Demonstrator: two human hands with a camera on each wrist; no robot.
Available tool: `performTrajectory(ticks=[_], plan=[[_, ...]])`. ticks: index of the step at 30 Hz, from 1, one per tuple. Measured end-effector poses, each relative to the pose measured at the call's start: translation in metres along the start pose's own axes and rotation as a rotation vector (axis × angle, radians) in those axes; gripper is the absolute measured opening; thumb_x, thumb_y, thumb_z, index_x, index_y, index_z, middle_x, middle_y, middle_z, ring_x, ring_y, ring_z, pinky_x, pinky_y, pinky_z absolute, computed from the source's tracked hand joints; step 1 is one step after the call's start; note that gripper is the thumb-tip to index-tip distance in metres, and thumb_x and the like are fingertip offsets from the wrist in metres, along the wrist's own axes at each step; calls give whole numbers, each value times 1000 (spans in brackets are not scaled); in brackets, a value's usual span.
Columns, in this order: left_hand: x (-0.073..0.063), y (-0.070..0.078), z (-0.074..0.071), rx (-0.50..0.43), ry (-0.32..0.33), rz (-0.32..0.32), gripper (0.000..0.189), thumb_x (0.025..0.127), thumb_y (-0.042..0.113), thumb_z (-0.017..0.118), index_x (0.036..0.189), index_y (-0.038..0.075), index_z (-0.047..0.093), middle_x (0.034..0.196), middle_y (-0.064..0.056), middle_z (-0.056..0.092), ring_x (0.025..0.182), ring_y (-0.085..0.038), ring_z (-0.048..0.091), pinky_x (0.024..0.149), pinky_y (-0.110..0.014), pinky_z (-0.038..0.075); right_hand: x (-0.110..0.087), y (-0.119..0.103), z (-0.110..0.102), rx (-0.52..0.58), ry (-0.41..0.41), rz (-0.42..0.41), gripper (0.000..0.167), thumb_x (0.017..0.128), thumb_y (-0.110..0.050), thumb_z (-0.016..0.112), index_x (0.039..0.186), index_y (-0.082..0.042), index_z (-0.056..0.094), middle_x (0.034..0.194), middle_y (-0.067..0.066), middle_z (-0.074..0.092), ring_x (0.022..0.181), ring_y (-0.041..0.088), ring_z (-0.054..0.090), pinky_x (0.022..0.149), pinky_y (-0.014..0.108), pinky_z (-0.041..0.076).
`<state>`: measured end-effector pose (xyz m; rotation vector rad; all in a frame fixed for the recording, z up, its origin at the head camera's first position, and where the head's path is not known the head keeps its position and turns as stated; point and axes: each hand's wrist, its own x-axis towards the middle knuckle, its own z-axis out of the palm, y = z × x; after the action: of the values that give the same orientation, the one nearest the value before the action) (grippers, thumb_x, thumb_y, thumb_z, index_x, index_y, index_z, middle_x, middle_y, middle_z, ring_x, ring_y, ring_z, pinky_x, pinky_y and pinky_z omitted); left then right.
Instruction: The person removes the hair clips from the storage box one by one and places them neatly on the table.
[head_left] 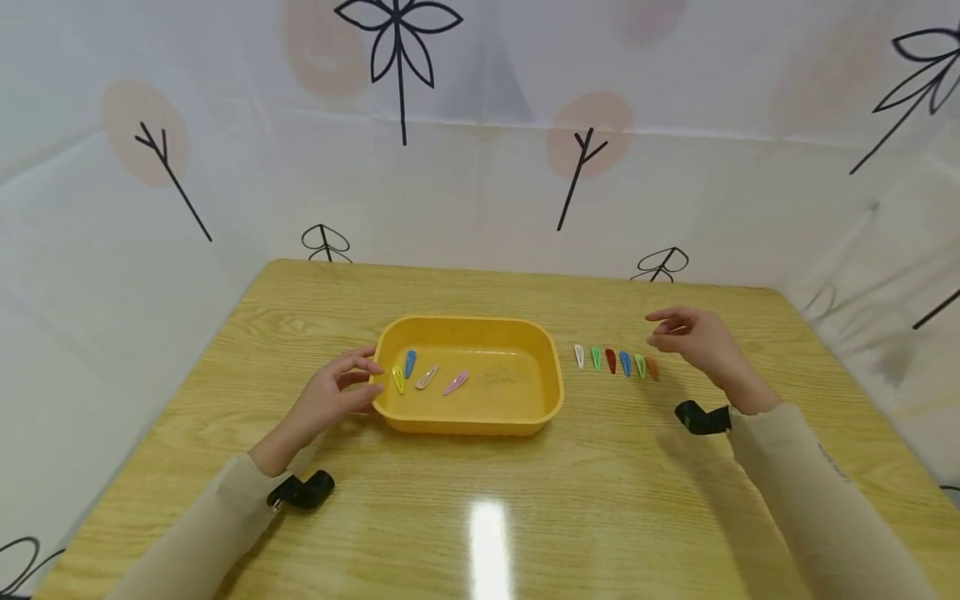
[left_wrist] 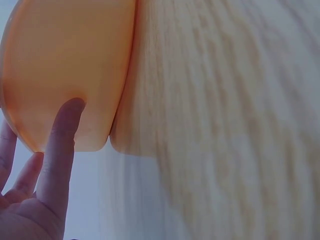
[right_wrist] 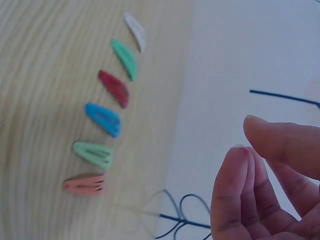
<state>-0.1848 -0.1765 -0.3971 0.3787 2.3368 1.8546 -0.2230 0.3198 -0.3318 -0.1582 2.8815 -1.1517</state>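
Note:
A yellow tray (head_left: 467, 422) sits mid-table and holds a yellow clip (head_left: 398, 380), a blue clip (head_left: 410, 363), a pale clip (head_left: 427, 377) and a pink clip (head_left: 455, 382). My left hand (head_left: 366, 377) rests against the tray's left end. In the left wrist view a straight finger (left_wrist: 62, 135) lies on the tray's outer wall (left_wrist: 65, 55). Right of the tray lies a row of several clips, from a white clip (head_left: 579, 356) to an orange clip (head_left: 653, 367) (right_wrist: 85, 184). My right hand (head_left: 663, 332) (right_wrist: 244, 136) hovers just past the row's right end, fingers loosely bent and holding nothing.
The wooden table (head_left: 487, 517) has bare surface in front of the tray, with a glare spot. White cloth printed with trees (head_left: 480, 167) walls in the back and both sides. A black wrist camera (head_left: 303, 490) (head_left: 701, 417) sits under each sleeve.

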Motion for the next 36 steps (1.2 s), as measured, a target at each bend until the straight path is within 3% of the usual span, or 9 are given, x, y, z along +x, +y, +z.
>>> performTrajectory(ticks=[11, 17, 25, 36], plan=[[0, -1, 0, -11, -4, 4, 30, 87, 7, 65, 109, -10, 54, 147, -15, 28, 119, -42, 42, 70, -34, 56, 7, -38, 4, 2, -39, -13, 42, 89, -27, 65, 124, -5, 55, 103, 13, 56, 94, 25, 56, 77, 37, 46], [1, -1, 0, -8, -6, 9, 31, 87, 8, 66, 109, -10, 54, 146, -16, 28, 119, -42, 42, 70, -35, 56, 14, -58, 11, -18, -35, -81, 35, 89, -18, 66, 120, -5, 58, 98, 12, 57, 88, 24, 57, 71, 35, 48], [1, -3, 0, -13, -1, 7, 30, 87, 7, 66, 109, -10, 54, 146, -15, 29, 119, -42, 42, 70, -35, 56, 23, -81, 26, 0, -64, -124, 31, 88, -14, 66, 116, -4, 60, 95, 12, 58, 87, 25, 58, 68, 29, 48], [3, -2, -1, -7, -9, 2, 33, 87, 10, 66, 110, -11, 54, 147, -15, 28, 121, -42, 41, 71, -35, 56, 41, -103, 53, 70, -140, -209, 28, 86, -8, 67, 114, -5, 62, 92, 10, 59, 85, 23, 57, 73, 32, 51]])
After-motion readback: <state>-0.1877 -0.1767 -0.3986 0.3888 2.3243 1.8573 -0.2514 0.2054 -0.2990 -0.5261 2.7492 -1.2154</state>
